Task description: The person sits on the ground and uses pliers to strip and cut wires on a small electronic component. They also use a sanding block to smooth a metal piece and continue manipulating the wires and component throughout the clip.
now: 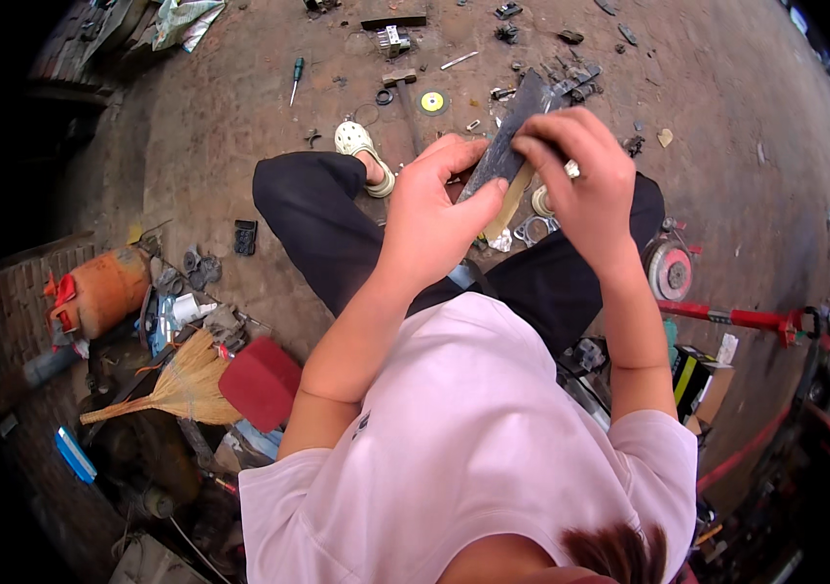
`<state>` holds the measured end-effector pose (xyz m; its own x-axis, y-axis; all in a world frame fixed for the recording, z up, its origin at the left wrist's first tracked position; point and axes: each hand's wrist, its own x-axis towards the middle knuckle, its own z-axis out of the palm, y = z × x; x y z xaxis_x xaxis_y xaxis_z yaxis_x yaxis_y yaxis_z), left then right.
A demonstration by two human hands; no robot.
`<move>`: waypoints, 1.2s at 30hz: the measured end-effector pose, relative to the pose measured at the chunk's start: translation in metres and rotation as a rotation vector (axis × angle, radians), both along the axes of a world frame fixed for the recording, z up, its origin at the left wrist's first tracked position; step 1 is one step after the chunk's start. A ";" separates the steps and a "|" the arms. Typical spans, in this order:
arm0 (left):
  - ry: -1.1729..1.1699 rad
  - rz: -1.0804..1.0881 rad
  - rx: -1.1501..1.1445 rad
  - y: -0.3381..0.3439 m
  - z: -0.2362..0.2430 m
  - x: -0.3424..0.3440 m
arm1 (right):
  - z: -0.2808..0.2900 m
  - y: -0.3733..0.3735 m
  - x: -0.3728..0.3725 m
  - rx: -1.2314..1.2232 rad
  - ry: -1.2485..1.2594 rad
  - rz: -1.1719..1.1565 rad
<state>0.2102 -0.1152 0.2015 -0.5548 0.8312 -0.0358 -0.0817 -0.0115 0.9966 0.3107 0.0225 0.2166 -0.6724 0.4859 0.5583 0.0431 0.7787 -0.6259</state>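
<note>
A long dark grey flat strip slants up and away between my hands, a tan, ragged-edged layer showing along its lower right side. My left hand is closed on the strip, thumb lying on its lower part and index finger on its left edge. My right hand has its fingertips pinched at the strip's right edge, near the tan layer; what exactly is between them is partly hidden.
On the floor around my legs lie a screwdriver, a hammer, a yellow-centred disc, metal parts and a brake disc. An orange gas cylinder and straw broom are at left, a red jack at right.
</note>
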 end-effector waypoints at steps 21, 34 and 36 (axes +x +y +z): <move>0.005 0.157 0.104 0.000 0.036 0.003 | -0.013 -0.049 0.018 -2.140 0.984 0.875; 0.189 0.149 0.154 -0.006 0.047 0.005 | -0.004 -0.054 0.023 -2.241 1.153 0.933; 0.188 0.142 0.168 -0.006 0.047 0.004 | -0.004 -0.054 0.023 -2.247 1.159 0.931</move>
<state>0.2147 -0.1208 0.2488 -0.6498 0.7305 0.2101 0.1184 -0.1757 0.9773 0.3336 -0.0319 0.2126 -0.8895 0.4501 0.0790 -0.4028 -0.8539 0.3297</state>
